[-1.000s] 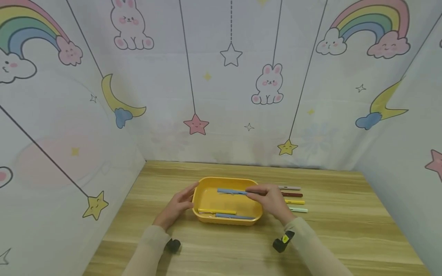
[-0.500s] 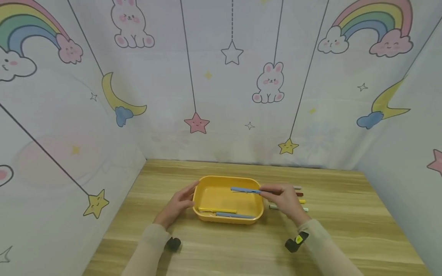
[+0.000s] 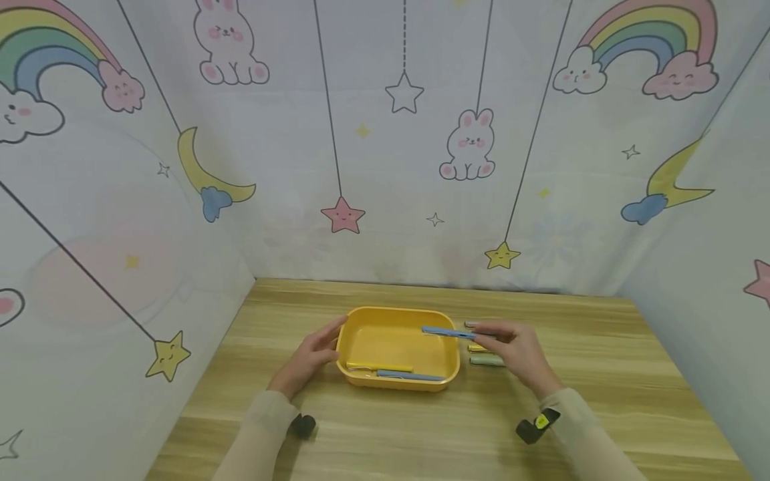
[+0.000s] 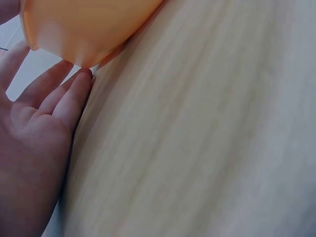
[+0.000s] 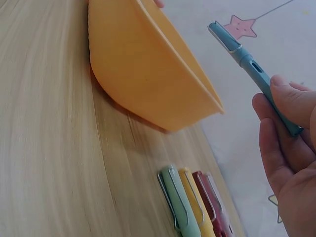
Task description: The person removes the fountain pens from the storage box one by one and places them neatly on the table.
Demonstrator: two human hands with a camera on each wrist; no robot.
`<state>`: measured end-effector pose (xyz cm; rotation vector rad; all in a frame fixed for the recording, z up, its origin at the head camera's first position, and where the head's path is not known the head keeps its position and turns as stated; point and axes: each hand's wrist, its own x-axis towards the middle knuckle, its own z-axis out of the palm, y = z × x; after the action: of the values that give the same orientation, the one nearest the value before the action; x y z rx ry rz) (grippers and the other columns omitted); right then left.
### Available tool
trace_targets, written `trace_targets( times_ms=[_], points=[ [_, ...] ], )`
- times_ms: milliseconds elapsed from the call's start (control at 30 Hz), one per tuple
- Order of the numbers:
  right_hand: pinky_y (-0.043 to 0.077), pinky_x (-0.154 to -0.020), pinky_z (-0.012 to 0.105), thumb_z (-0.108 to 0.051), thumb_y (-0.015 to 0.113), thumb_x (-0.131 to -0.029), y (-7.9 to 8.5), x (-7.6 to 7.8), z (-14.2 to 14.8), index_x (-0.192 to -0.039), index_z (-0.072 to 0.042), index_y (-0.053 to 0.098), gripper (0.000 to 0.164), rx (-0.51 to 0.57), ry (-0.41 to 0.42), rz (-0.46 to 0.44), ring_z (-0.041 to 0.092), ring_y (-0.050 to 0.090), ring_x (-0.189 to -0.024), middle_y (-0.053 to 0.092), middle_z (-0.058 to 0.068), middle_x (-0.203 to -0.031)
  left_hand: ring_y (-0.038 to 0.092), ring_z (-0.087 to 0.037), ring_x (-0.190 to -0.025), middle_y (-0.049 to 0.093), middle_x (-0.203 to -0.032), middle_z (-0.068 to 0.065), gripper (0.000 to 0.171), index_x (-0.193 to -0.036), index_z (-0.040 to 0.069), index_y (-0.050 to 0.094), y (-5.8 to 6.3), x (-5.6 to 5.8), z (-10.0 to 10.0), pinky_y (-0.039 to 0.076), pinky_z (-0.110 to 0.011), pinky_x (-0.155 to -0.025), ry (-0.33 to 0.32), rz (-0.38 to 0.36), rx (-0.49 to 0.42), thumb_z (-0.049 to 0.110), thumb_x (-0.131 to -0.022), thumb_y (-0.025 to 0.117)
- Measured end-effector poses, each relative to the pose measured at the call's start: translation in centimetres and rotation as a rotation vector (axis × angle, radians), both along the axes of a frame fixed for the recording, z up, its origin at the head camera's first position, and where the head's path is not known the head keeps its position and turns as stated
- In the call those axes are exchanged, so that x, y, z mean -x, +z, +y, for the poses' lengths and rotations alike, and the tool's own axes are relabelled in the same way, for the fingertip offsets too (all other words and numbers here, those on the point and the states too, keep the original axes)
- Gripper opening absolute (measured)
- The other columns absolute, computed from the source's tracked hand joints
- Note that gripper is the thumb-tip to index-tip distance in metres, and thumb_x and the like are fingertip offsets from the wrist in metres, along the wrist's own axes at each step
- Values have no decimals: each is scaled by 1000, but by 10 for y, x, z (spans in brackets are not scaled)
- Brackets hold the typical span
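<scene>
Above the right rim of a yellow plastic tray [image 3: 385,342], a blue pen [image 3: 446,332] is pinched between the thumb and fingers of my right hand [image 3: 520,351]. In the right wrist view, that pen [image 5: 251,70] tilts with its clip end up, away from the hand. My left hand [image 3: 309,359] rests at the tray's left end. Its fingers [image 4: 52,79] are extended against the outer wall in the left wrist view. Inside the tray, a yellow pen [image 3: 381,367] and another blue pen [image 3: 412,376] lie along the near side.
Right of the tray, a green pen [image 5: 182,205], a yellow pen [image 5: 198,202], a dark red pen [image 5: 211,205] and a greyish pen [image 5: 222,202] lie side by side on the wooden table [image 3: 601,394]. A patterned curtain [image 3: 415,254] stands behind the table.
My right hand has moved right with the blue pen, from over the tray's middle to its right rim and the row of pens. The left hand stays in place.
</scene>
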<state>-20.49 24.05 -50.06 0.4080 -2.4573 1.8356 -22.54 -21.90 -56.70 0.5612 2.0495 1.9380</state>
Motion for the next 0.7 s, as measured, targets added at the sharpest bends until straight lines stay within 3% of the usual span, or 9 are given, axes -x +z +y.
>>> trace_targets(
  times_ms=[133, 467, 700],
  points=[
    [64, -82, 41, -17, 82, -92, -1, -4, 12, -119, 1, 78, 32, -23, -38, 12, 14, 77, -94, 78, 17, -116, 33, -42, -154, 30, -171, -14, 74, -166, 14, 33, -2, 1, 0, 34, -44, -121, 1, 0, 6, 2, -99, 62],
    [63, -78, 31, -21, 80, -94, -1, -19, 40, -119, -3, 79, 30, -113, -141, 28, 5, 73, -95, 78, 9, -118, 33, -41, -154, 29, -171, -14, 75, -166, 13, 32, 0, 1, 1, 36, -40, -120, 7, -1, 19, 2, -99, 62],
    [62, -77, 27, -15, 79, -95, -8, -27, 58, -118, 4, 76, 30, -93, -151, 4, 6, 73, -95, 80, 7, -108, 32, -39, -155, 28, -172, -13, 74, -166, 13, 32, 0, 1, 1, 37, -34, -119, 3, -3, 10, 3, -99, 63]
  ],
)
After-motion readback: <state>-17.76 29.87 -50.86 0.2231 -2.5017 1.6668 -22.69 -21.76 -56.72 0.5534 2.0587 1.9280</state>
